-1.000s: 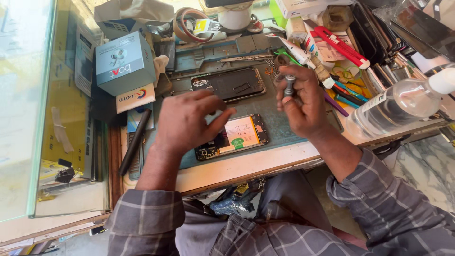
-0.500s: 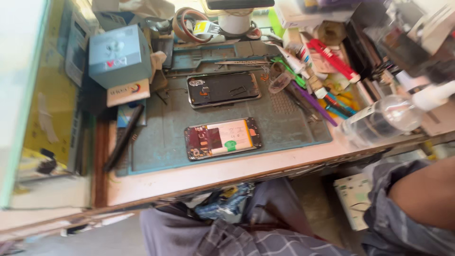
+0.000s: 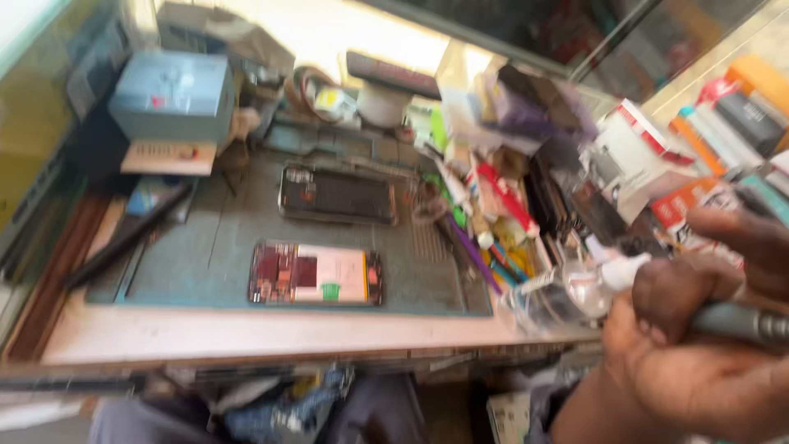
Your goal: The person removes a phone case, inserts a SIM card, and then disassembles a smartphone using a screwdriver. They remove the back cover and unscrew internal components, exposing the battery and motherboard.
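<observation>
At about four o'clock in the blurred view, a hand (image 3: 699, 362) is curled tight around a dark grey tool handle (image 3: 740, 322) that runs off the right edge; which hand it is cannot be told, and no second hand shows clearly. Well apart from it, near the middle of the bench (image 3: 246, 335), an opened phone (image 3: 317, 274) lies flat on a grey-green mat (image 3: 205, 263). Another dark phone (image 3: 337, 195) lies just above it at twelve o'clock. A blue box (image 3: 171, 94) stands at ten o'clock, and a clear bottle (image 3: 567, 289) lies beside the hand.
</observation>
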